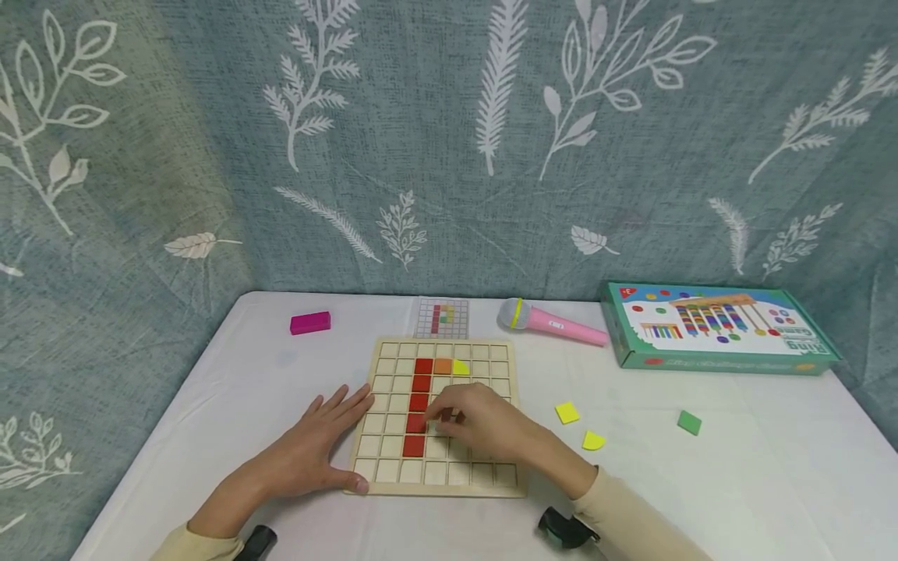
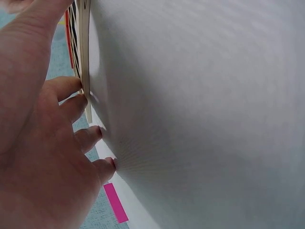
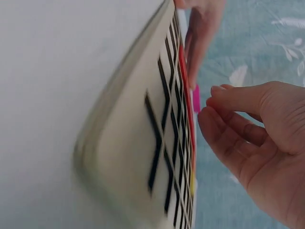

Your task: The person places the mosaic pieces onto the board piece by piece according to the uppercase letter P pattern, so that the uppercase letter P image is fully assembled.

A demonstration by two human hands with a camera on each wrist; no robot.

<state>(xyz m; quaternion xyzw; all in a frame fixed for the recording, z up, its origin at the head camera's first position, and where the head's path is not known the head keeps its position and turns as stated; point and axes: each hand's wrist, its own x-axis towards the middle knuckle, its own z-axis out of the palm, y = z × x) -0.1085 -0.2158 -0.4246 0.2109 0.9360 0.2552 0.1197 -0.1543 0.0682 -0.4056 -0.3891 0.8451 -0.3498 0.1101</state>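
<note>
Red tile (image 1: pixel 415 422) under right hand (image 1: pixel 484 425)

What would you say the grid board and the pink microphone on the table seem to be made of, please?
The grid board looks like pale, unvarnished wood: light tan face, dark thin lines between cells, matte surface. The microphone seems to be plastic: even pink colour, smooth, slightly glossy handle, grey head. Neither is certain from looks alone.

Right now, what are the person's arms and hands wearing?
Both hands are bare, with no rings or gloves visible. The left hand and the right hand each come out of a cream long sleeve, seen at the wrists. A small black device sits by the right wrist, and another black one by the left.
</note>
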